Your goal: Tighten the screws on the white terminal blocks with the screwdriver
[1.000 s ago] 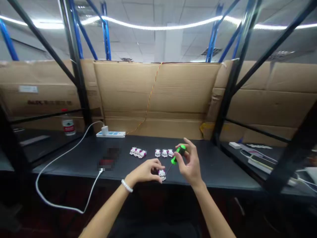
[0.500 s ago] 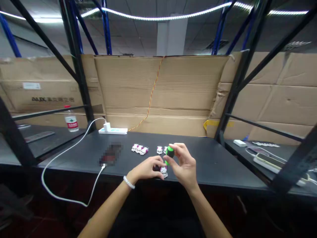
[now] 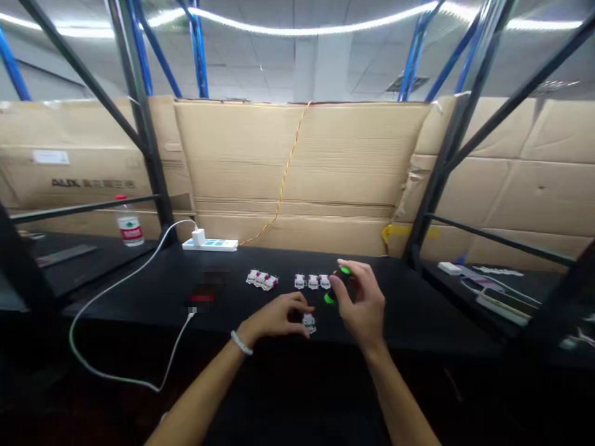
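My left hand [image 3: 279, 316], with a white beaded bracelet at the wrist, rests near the table's front edge. Its thumb and index finger close on a small white part [image 3: 309, 323], one at each end. To the right, my right hand [image 3: 362, 297] pinches a short black-and-green tool [image 3: 330, 298] between thumb and fingers, and much of the tool is covered. The tool is apart from the white part. Behind the hands stands a row of white-and-purple parts [image 3: 313, 282]. Further left lies a group of similar parts [image 3: 262, 280].
A white power strip [image 3: 211, 245] with a plugged-in charger sits at the back left. Its white cable [image 3: 114, 373] loops over the front edge to a blurred dark device [image 3: 202, 298]. Cardboard [image 3: 353, 167] walls the back; black metal posts [image 3: 446, 161] flank the table [image 3: 418, 310].
My right hand has moved right with the tool, away from the white part at my left fingers. The back row is now less covered. My left hand has stayed almost in place.
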`<state>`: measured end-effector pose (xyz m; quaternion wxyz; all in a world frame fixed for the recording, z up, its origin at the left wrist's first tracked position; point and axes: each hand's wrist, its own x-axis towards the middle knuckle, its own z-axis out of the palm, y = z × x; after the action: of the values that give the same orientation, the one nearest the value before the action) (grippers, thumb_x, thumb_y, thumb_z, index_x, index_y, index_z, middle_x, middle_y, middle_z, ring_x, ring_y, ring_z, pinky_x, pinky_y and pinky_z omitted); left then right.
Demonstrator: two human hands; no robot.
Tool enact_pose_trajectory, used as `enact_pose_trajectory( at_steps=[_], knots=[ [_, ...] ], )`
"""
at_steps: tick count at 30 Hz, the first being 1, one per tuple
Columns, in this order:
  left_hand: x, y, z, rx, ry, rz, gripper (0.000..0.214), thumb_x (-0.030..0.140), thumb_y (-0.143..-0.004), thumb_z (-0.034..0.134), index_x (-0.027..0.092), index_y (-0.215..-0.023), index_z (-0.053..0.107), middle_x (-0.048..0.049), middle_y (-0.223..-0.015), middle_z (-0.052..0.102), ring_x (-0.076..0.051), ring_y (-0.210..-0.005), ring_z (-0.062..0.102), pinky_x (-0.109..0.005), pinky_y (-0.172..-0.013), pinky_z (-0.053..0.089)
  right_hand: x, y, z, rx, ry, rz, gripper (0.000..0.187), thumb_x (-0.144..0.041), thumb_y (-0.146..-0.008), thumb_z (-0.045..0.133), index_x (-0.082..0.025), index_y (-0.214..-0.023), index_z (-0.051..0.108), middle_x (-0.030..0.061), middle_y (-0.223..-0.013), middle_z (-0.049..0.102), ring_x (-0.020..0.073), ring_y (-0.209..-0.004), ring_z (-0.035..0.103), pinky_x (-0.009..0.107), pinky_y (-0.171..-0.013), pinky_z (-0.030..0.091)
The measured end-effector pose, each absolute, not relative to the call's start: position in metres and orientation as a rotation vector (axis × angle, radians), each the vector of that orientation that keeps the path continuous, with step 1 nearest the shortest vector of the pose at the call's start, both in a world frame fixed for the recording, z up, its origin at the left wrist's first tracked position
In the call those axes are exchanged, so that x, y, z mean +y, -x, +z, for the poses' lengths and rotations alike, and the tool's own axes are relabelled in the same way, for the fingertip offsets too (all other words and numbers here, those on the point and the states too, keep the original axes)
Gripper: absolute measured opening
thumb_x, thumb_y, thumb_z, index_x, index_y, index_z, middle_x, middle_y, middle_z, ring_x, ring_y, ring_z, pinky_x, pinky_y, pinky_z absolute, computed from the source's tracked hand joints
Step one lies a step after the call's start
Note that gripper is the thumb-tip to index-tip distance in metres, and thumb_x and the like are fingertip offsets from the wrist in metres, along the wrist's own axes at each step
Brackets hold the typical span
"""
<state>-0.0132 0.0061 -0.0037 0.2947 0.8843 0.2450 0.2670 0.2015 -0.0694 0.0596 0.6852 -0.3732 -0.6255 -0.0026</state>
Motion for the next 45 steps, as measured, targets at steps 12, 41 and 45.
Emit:
enact_pose_trajectory(
  at_steps=[12, 41, 45],
  knots=[
    [0.004, 0.011, 0.000, 0.634, -2.404, 0.722, 0.056, 0.052, -0.082, 0.091, 0.023, -0.129, 0.080, -0.0091, -0.116, 0.072, -0.026, -0.105, 0.069, -0.037, -0.098, 0.053, -0.069, -0.213, 0.065, -1.448, 0.928, -0.069, 0.034, -0.041, -0.094, 0.078, -0.027, -0.124, 0.075, 0.0060, -0.106, 0.063, 0.0177, -0.076, 0.062, 0.037, -0.076, 0.059],
    [0.002, 0.010, 0.002, 0.622, -2.411, 0.739, 0.054, 0.050, -0.083, 0.090, 0.023, -0.129, 0.079, -0.0088, -0.114, 0.072, -0.025, -0.103, 0.069, -0.035, -0.096, 0.054, -0.070, -0.208, 0.062, -1.576, 0.856, 0.092, 0.042, -0.030, -0.107, 0.049, -0.027, -0.148, 0.057, 0.0110, -0.125, 0.067, 0.0258, -0.108, 0.068, 0.042, -0.091, 0.059],
    [0.002, 0.010, 0.001, 0.628, -2.418, 0.735, 0.055, 0.051, -0.083, 0.090, 0.023, -0.129, 0.079, -0.0092, -0.117, 0.071, -0.026, -0.105, 0.069, -0.036, -0.096, 0.054, -0.072, -0.207, 0.065, -1.500, 0.917, -0.090, 0.034, -0.038, -0.096, 0.073, -0.025, -0.127, 0.071, 0.0078, -0.111, 0.063, 0.0210, -0.086, 0.062, 0.038, -0.078, 0.058]
  ],
)
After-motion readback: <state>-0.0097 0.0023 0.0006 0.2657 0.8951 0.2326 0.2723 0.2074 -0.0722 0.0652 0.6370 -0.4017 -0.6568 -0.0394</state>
